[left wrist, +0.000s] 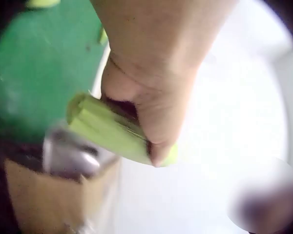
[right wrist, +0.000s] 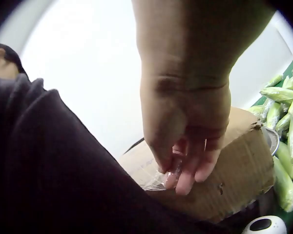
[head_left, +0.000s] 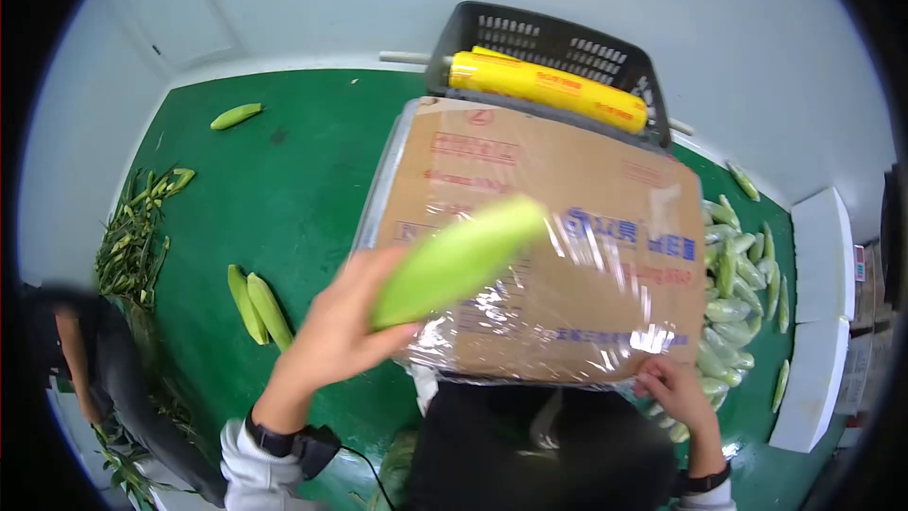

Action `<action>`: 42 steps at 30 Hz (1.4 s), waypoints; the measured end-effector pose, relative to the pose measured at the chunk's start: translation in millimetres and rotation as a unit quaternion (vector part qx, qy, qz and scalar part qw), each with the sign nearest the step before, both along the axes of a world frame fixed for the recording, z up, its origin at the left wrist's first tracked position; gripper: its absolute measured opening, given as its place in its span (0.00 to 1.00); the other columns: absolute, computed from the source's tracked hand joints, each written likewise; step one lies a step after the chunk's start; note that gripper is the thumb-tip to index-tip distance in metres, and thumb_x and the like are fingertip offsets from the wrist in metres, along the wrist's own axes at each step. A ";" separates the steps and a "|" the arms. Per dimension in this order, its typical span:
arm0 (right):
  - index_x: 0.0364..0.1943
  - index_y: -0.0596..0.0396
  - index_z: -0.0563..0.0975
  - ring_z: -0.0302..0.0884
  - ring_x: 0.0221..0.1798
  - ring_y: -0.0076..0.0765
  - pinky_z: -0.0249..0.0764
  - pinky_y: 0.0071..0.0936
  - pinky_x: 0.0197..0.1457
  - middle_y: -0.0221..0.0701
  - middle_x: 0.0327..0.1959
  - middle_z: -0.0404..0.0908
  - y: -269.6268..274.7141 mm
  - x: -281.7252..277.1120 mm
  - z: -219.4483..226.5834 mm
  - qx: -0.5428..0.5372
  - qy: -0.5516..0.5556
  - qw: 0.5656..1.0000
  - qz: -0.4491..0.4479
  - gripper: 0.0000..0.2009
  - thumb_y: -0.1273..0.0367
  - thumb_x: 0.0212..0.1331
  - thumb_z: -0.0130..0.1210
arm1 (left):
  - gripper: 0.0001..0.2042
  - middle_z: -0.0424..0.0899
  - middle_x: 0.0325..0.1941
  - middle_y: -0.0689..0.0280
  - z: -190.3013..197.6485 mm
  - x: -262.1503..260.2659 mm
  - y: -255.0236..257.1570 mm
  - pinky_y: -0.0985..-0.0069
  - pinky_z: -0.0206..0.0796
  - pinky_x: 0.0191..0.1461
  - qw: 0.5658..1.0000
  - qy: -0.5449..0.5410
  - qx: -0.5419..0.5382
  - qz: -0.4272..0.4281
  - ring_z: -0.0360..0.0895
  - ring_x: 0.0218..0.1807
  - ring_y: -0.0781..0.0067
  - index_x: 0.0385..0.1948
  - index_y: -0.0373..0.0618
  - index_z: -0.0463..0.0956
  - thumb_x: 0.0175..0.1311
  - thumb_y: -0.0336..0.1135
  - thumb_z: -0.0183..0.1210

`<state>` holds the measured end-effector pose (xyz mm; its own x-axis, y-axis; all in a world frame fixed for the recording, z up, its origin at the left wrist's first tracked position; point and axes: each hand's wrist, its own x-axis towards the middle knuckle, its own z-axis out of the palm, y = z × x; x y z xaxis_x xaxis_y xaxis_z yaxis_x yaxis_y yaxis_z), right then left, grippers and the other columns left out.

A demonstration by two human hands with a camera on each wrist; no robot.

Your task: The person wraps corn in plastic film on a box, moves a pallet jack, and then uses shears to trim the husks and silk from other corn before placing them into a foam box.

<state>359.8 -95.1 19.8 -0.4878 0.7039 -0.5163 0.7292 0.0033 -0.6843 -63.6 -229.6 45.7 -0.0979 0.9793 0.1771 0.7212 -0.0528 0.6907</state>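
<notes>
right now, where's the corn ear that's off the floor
In the head view, the corn ear is in the left hand, seen against the left half of the cardboard box, with the yellow roll beyond.

Loose green husks (head_left: 132, 241) lie on the green floor (head_left: 293, 170) near a person in dark clothing (head_left: 128, 393). White boxes (head_left: 821, 255) stand at far right, beside cardboard cartons (head_left: 865, 369).

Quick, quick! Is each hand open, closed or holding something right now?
Left hand: closed, holding a green corn ear.
Right hand: closed, pinching clear plastic film at the edge of the cardboard box.
</notes>
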 end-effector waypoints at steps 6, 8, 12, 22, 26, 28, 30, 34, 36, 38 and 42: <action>0.33 0.60 0.75 0.81 0.32 0.32 0.75 0.30 0.35 0.31 0.28 0.82 -21.3 4.4 19.7 0.119 0.157 0.980 -0.002 0.04 0.73 0.61 0.53 | 0.32 0.71 0.55 0.55 -16.7 117.6 99.2 0.62 0.69 0.53 0.957 0.169 -0.031 -0.234 0.73 0.52 0.52 0.62 0.48 0.61 0.52 0.39 0.62; 0.39 0.61 0.74 0.79 0.42 0.34 0.74 0.34 0.45 0.34 0.39 0.82 -11.9 17.3 38.8 0.111 0.173 0.976 -0.071 0.08 0.74 0.57 0.57 | 0.32 0.72 0.51 0.57 -24.5 121.3 112.8 0.63 0.71 0.49 0.957 0.179 0.012 -0.230 0.75 0.50 0.54 0.61 0.49 0.61 0.52 0.40 0.62; 0.49 0.60 0.70 0.70 0.53 0.43 0.66 0.37 0.55 0.43 0.52 0.72 47.1 -71.6 15.1 0.328 0.145 0.923 0.137 0.21 0.61 0.56 0.59 | 0.33 0.69 0.58 0.55 -11.4 126.7 102.0 0.62 0.71 0.51 0.969 0.177 0.001 -0.174 0.70 0.57 0.52 0.63 0.49 0.59 0.55 0.43 0.60; 0.39 0.54 0.76 0.71 0.43 0.46 0.69 0.39 0.45 0.37 0.40 0.74 79.9 -101.7 -22.4 0.522 0.139 0.824 0.169 0.23 0.51 0.48 0.60 | 0.04 0.78 0.31 0.58 17.8 42.3 28.1 0.72 0.69 0.33 0.980 0.120 0.121 0.103 0.77 0.32 0.64 0.31 0.40 0.77 0.56 0.23 0.56; 0.36 0.54 0.76 0.72 0.39 0.43 0.71 0.37 0.41 0.34 0.37 0.74 87.2 -104.8 -23.0 0.514 0.161 0.817 0.205 0.21 0.51 0.48 0.60 | 0.08 0.81 0.28 0.54 -13.8 67.9 147.3 0.65 0.70 0.37 0.999 0.039 0.006 -0.004 0.80 0.31 0.57 0.32 0.41 0.81 0.59 0.33 0.56; 0.35 0.54 0.76 0.73 0.36 0.42 0.72 0.36 0.38 0.33 0.35 0.74 87.2 -99.1 -20.2 0.499 0.123 0.825 0.233 0.20 0.52 0.49 0.60 | 0.13 0.80 0.28 0.49 -37.1 106.7 161.1 0.62 0.71 0.39 0.979 0.140 -0.076 -0.125 0.80 0.32 0.54 0.36 0.37 0.79 0.62 0.38 0.54; 0.34 0.55 0.75 0.73 0.34 0.42 0.72 0.36 0.36 0.33 0.33 0.73 72.6 -81.1 -18.2 0.463 0.054 0.841 0.273 0.19 0.53 0.50 0.59 | 0.18 0.80 0.32 0.44 -14.2 132.4 132.4 0.59 0.69 0.45 0.960 0.122 -0.162 -0.192 0.79 0.36 0.49 0.43 0.34 0.75 0.62 0.42 0.52; 0.37 0.53 0.74 0.75 0.36 0.42 0.73 0.37 0.35 0.34 0.40 0.74 66.5 -96.6 4.1 0.338 0.040 0.915 0.218 0.19 0.53 0.51 0.58 | 0.36 0.62 0.65 0.47 -15.2 148.9 81.6 0.56 0.47 0.69 0.959 0.240 -0.041 -0.146 0.57 0.68 0.52 0.61 0.36 0.62 0.57 0.54 0.56; 0.39 0.52 0.74 0.76 0.39 0.42 0.74 0.37 0.37 0.34 0.44 0.74 82.0 -112.2 6.2 0.427 0.082 0.881 0.187 0.19 0.53 0.51 0.58 | 0.37 0.61 0.66 0.48 -27.3 127.5 116.8 0.56 0.46 0.70 0.955 0.276 0.031 -0.108 0.54 0.70 0.51 0.61 0.33 0.59 0.57 0.54 0.55; 0.40 0.52 0.73 0.76 0.40 0.41 0.74 0.38 0.37 0.33 0.46 0.73 96.7 -126.3 9.1 0.540 0.125 0.784 0.280 0.21 0.53 0.49 0.59 | 0.37 0.55 0.69 0.46 -40.6 95.4 165.4 0.58 0.48 0.70 0.959 0.278 0.038 -0.039 0.52 0.71 0.49 0.63 0.33 0.55 0.56 0.45 0.59; 0.39 0.52 0.72 0.76 0.40 0.43 0.74 0.39 0.38 0.34 0.41 0.75 139.8 -165.0 1.0 0.601 0.125 0.706 0.353 0.23 0.53 0.43 0.63 | 0.34 0.57 0.67 0.44 -41.0 39.7 247.6 0.64 0.53 0.69 0.938 0.238 -0.143 -0.206 0.54 0.69 0.45 0.62 0.28 0.53 0.54 0.33 0.58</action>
